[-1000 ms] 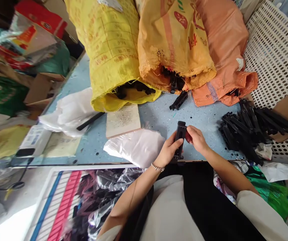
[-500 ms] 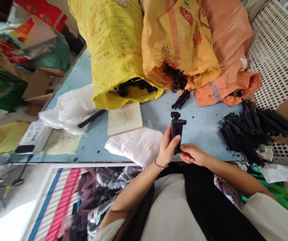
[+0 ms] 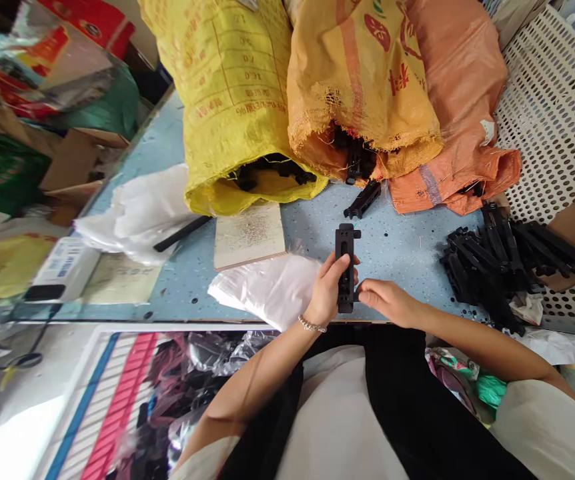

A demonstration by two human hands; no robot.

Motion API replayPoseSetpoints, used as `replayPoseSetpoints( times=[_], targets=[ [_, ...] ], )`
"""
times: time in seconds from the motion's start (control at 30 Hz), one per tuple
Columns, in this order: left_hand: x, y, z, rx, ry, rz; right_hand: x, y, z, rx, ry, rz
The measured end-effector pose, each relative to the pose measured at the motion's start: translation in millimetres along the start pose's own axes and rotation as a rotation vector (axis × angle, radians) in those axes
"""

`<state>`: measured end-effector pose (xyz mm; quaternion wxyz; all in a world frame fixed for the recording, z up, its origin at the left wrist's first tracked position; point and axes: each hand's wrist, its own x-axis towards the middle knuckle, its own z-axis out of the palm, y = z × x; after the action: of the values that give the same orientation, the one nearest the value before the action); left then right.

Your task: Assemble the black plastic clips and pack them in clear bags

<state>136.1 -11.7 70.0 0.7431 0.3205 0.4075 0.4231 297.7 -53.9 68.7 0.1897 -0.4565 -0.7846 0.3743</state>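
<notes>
My left hand [image 3: 325,290] is closed around a black slotted bracket [image 3: 345,240], thumb across its face. The bracket stands roughly upright above the table's front edge, with a small knob sticking out at its upper right. Against its lower right side, my right hand [image 3: 385,300] has its fingers pinched together; what lies between the fingertips is mostly hidden, seemingly the bracket's lower knob. A similar black bracket [image 3: 362,200] lies on the blue table just beyond. To the right is a pile of black brackets [image 3: 487,260].
A yellow woven sack [image 3: 237,120], an orange one [image 3: 362,87] and a salmon one [image 3: 460,100] lie at the back, mouths toward me, black parts inside. A white perforated basket [image 3: 557,100] stands right. White plastic bags [image 3: 267,290] and a small board [image 3: 250,237] lie left.
The bracket has turned in my left hand, so its long slotted face now shows, and it has shifted slightly left. My right hand remains at its lower end.
</notes>
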Motion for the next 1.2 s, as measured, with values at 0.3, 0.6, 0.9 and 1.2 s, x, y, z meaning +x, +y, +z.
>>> replayPoseSetpoints(
  times=[0.3, 0.6, 0.9, 1.2],
  targets=[
    [11, -29, -12, -0.008, 0.08, -0.064, 9, 8, -11, -0.121, -0.117, 0.001],
    [34, -108, -34, 0.904, 0.1, 0.428, 148, 111, -86, -0.703, 0.188, 0.07],
    [37, -18, -53, 0.233, -0.053, 0.285, 91, 50, -67, 0.14, 0.053, -0.162],
    [-2, 12, -21, 0.052, -0.283, -0.028, 47, 23, -44, -0.311, 0.361, -0.181]
  ],
)
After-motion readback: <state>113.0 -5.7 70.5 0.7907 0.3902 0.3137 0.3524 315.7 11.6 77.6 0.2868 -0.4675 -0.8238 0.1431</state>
